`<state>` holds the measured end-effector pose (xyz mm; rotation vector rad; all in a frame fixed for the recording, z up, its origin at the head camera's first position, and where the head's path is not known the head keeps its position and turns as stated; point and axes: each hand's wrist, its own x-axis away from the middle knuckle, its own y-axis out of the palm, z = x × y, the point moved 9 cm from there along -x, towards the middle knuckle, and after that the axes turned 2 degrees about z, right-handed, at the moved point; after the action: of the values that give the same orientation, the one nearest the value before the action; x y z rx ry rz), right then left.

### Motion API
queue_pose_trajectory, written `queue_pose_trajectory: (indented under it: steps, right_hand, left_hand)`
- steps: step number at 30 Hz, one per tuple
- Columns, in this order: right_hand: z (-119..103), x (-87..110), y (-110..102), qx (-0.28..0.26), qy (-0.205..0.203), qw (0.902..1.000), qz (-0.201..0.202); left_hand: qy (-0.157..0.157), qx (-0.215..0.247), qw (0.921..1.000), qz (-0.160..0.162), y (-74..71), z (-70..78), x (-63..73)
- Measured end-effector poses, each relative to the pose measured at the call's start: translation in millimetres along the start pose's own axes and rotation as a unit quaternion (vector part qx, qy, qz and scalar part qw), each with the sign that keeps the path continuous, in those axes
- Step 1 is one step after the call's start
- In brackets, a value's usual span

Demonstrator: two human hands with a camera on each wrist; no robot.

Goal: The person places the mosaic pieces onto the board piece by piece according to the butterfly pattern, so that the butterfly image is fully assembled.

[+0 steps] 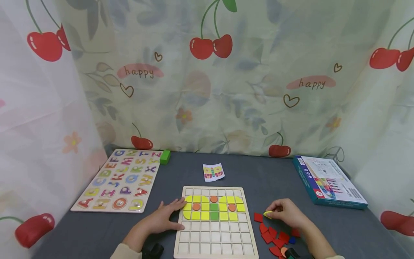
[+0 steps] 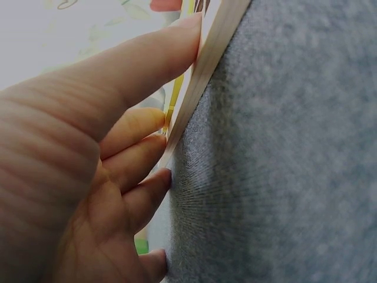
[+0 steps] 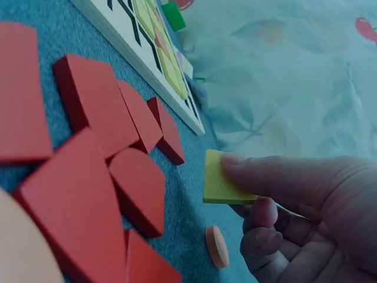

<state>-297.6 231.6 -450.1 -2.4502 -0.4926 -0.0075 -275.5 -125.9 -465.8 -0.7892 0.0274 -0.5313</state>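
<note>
Between thumb and fingers, my right hand point(image 1: 289, 213) pinches a yellow tile point(image 3: 213, 183) above the table, right of the wooden grid board point(image 1: 216, 254). One corner of the tile is rounded in the head view; in the right wrist view its far part is covered by the thumb. My left hand point(image 1: 164, 217) rests against the board's left edge, its fingers spread and thumb touching the side. Yellow tiles point(image 1: 205, 215), orange discs point(image 1: 214, 199) and green squares point(image 1: 214, 207) fill part of the board's upper rows. Red tiles point(image 1: 266, 237) lie in a loose pile below my right hand.
A small picture card point(image 1: 213, 172) lies behind the board. At the left is an alphabet board point(image 1: 111, 180) with a green block point(image 1: 165, 157) at its corner. A flat box point(image 1: 333, 181) lies at the right. A blue piece point(image 1: 292, 240) sits by the red pile.
</note>
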Motion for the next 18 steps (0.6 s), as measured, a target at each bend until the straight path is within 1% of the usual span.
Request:
queue_pose_trajectory:
  steps: [5, 9, 12, 18]
  right_hand:
    - [-2, -1.8, -1, -0.017, 0.007, 0.9998, 0.009]
    - [-5, -3.3, 2, -0.023, 0.009, 0.9997, 0.007]
    - [-7, -3.6, 4, -0.026, 0.003, 0.9996, 0.009]
    - [-10, -4.3, 2, -0.019, -0.004, 0.9993, 0.031]
  left_hand:
    - [-0.002, 0.006, 1.0000, 0.000, -0.2, -0.2, 0.5]
    - [-0.001, 0.005, 1.0000, -0.001, 0.0, -1.2, 0.0]
    - [0.002, 0.002, 1.0000, -0.002, 0.5, -1.8, -0.5]
    - [0.007, 0.001, 1.0000, -0.003, 0.8, -1.3, -0.7]
